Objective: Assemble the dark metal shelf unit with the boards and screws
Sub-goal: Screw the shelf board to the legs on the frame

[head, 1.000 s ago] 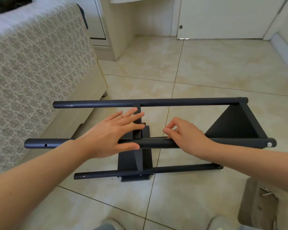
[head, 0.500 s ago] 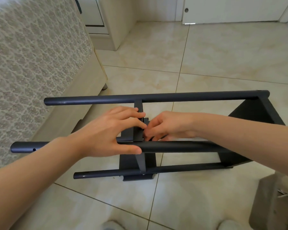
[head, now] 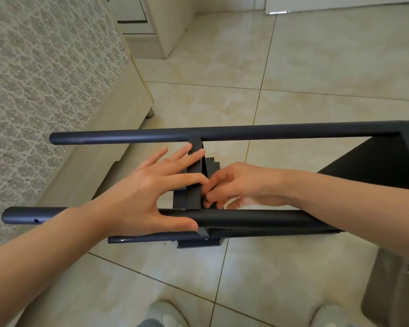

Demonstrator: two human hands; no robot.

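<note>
The dark metal shelf unit lies on its side on the tiled floor. Its far tube, near tube and a lower tube run left to right. A middle board stands on edge between the tubes, and an end board closes the right side. My left hand lies spread over the middle board's top edge, fingers straight, thumb along the near tube. My right hand reaches in from the right, its fingers curled against the middle board's right face just above the near tube. Whether it also holds a screw is hidden.
A bed with a patterned cover and its short leg border the left. A cream cabinet stands at the back. A grey sheet with metal hardware lies at the lower right. My shoes are at the bottom edge.
My right hand left the near tube and moved left to the middle board, curling its fingers there. My left hand stayed spread on the board. The view tilted down and closer.
</note>
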